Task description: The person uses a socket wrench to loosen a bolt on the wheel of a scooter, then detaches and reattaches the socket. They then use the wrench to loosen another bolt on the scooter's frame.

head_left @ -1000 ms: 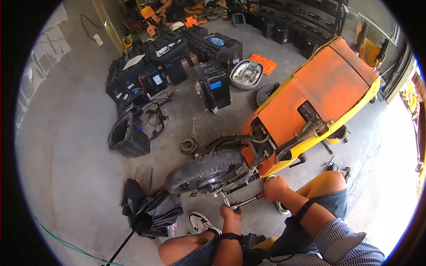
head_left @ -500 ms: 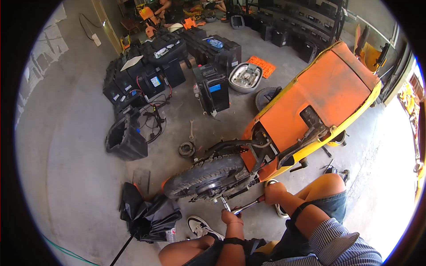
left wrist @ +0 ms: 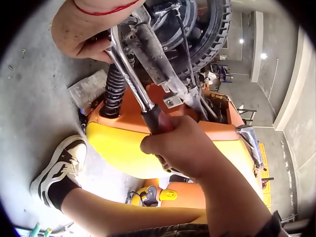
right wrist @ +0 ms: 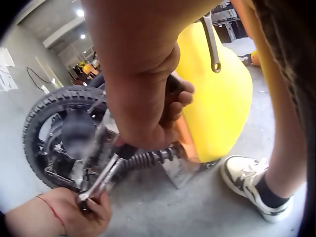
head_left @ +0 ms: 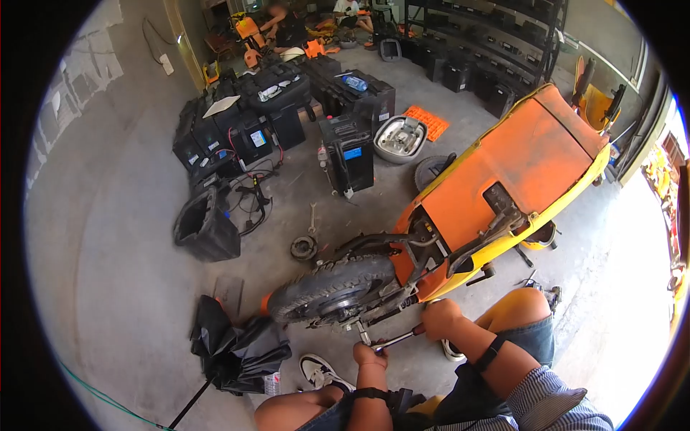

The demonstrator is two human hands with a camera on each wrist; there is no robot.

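A big orange & yellow scooter (head_left: 517,172) is laid on its side on the grey floor (head_left: 122,258), w/ black battery boxes (head_left: 244,115) piled well apart behind it. The back wheel (head_left: 334,284) is seen at the near end, still joined to the scooter. A ratchet wrench (head_left: 397,337) is set at the middle of that wheel, just under the tyre. Its black grip is held by the right hand (head_left: 440,318), fingers (left wrist: 158,145) wrapped tight round it. The metal head end is held by the left hand (head_left: 369,355), fingers (right wrist: 98,210) curled round it, close by the wheel's frame. A round part (head_left: 303,248) & a spanner (head_left: 313,215) are left on the floor nearby. So prob. some bits are off already. The wheel fixing is judged not undone yet, & the wheel is left to be freed.
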